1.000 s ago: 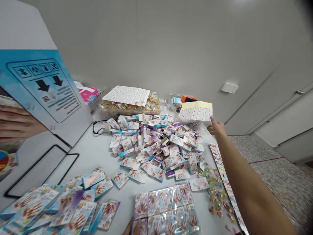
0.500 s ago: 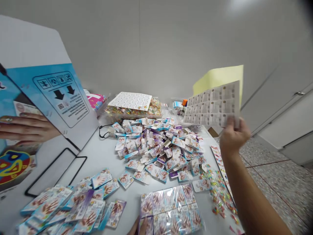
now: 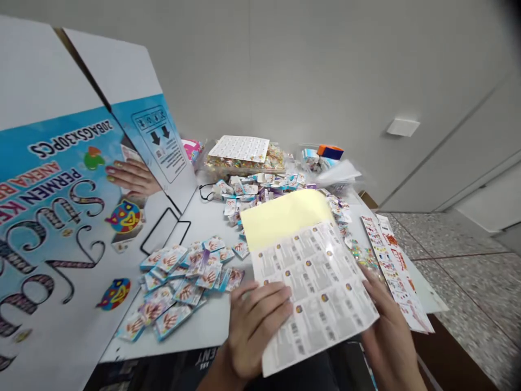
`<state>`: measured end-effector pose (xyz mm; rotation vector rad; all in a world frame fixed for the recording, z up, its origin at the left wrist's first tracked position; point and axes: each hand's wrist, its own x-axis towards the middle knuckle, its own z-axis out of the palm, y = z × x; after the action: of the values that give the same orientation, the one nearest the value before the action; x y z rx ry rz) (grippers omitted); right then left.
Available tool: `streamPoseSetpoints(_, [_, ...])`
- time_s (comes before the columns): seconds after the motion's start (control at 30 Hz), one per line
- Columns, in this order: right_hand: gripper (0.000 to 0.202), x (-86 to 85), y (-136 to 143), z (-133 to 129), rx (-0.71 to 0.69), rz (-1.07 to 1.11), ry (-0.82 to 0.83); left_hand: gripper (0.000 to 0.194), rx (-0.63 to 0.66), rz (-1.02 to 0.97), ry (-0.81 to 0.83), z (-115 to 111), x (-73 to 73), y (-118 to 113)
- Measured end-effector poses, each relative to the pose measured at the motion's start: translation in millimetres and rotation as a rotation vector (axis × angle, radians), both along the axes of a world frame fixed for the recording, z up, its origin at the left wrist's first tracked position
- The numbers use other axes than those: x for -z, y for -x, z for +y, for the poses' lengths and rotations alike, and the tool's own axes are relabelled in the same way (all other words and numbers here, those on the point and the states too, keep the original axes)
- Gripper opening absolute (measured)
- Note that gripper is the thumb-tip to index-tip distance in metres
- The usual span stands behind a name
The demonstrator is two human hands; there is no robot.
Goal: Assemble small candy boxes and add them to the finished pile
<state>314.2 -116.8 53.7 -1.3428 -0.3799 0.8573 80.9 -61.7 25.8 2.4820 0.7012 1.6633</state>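
Observation:
A sheet of printed labels (image 3: 313, 288) with a yellow backing (image 3: 288, 217) is held near the table's front edge. My left hand (image 3: 260, 320) lies over its left side, fingers on the printed face and pressed together. At the right edge, my right hand (image 3: 386, 326) grips the sheet, its fingertips partly behind it. Behind the sheet lies a heap of small boxes (image 3: 264, 193), partly covered by it. More small boxes (image 3: 187, 282) are piled to the left of my left hand.
A large printed carton (image 3: 52, 179) stands on the left. At the back are a tub of colourful packets (image 3: 244, 165) and a container with an orange-and-blue object (image 3: 330, 152). Sticker strips (image 3: 393, 266) and small candies (image 3: 364, 255) lie at the right.
The label sheet has come down from the upper right to the front, in my right hand. My left hand has moved from the wrapped box pack onto the sheet. The view has shifted left.

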Motion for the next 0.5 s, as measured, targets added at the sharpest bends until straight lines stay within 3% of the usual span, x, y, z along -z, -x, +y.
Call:
streamPoseSetpoints(0.07, [0.056,13.0,-6.9,-4.3,-0.039,-0.190,0.097,0.020,0.129,-0.120,0.073,6.2,-32.4,2.5])
streamPoseSetpoints(0.17, [0.055,23.3,-16.4,-16.3,0.044,-0.593,0.042,0.010,0.042,-0.185,0.283,5.1,-62.9,0.7])
streamPoseSetpoints(0.3, [0.057,15.4,-13.2,-36.3,-0.014,-0.734,-0.304,0.004,-0.178,-0.200,0.572,-11.0,-78.1,3.1])
streamPoseSetpoints(0.4, [0.039,-3.5,-4.1,-46.6,0.058,-0.760,-0.239,0.013,-0.252,-0.307,0.726,-23.5,-84.4,15.3])
streamPoseSetpoints(0.5, [0.023,-27.4,-2.2,-53.9,0.172,-0.670,-0.242,0.022,-0.220,-0.394,0.857,-29.0,-91.5,31.3])
